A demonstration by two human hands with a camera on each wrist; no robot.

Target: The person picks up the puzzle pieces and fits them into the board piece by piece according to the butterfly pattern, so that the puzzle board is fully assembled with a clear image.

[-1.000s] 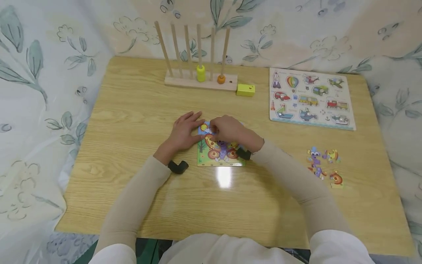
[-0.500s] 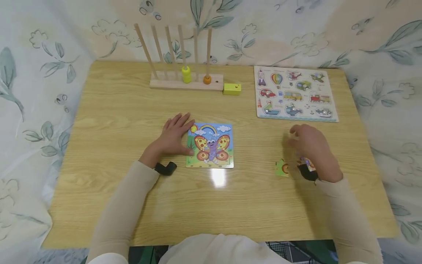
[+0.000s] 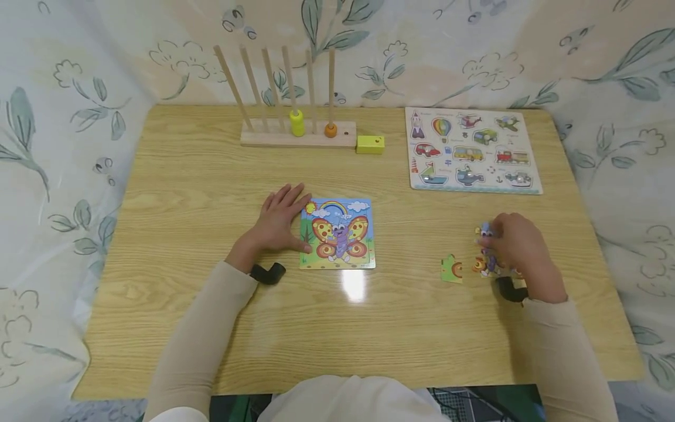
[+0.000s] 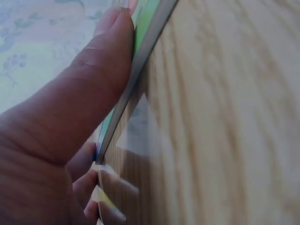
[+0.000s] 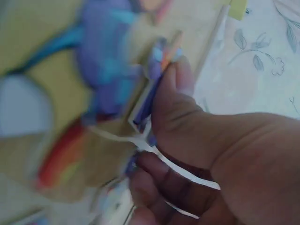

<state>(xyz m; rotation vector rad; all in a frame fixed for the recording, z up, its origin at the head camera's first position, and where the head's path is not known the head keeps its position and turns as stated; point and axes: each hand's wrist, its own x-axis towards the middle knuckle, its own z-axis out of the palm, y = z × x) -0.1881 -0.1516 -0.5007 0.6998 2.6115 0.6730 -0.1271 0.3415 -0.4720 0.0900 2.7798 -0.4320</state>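
A square butterfly puzzle (image 3: 341, 234) with a blue sky and rainbow lies at the table's middle. My left hand (image 3: 276, 224) rests at its left side, fingers spread; in the left wrist view the thumb (image 4: 101, 61) lies along the puzzle's edge. Over at the right, my right hand (image 3: 519, 240) is low over a cluster of loose purple and orange puzzle pieces (image 3: 489, 262). In the right wrist view its thumb and fingers pinch thin puzzle pieces (image 5: 149, 101), their pale edges showing. A green puzzle piece (image 3: 451, 269) with a red-orange arc lies apart, left of the cluster.
At the back stands a wooden peg rack (image 3: 297, 138) with yellow and orange beads. A yellow block (image 3: 371, 145) sits against its right end. A vehicle puzzle board (image 3: 471, 150) lies at the back right, behind my right hand. Patterned cloth (image 3: 443, 53) hangs behind the table.
My right hand has moved from over the butterfly puzzle to the loose pieces at the right. A green piece now lies left of them. My left hand stays at the puzzle's left edge.
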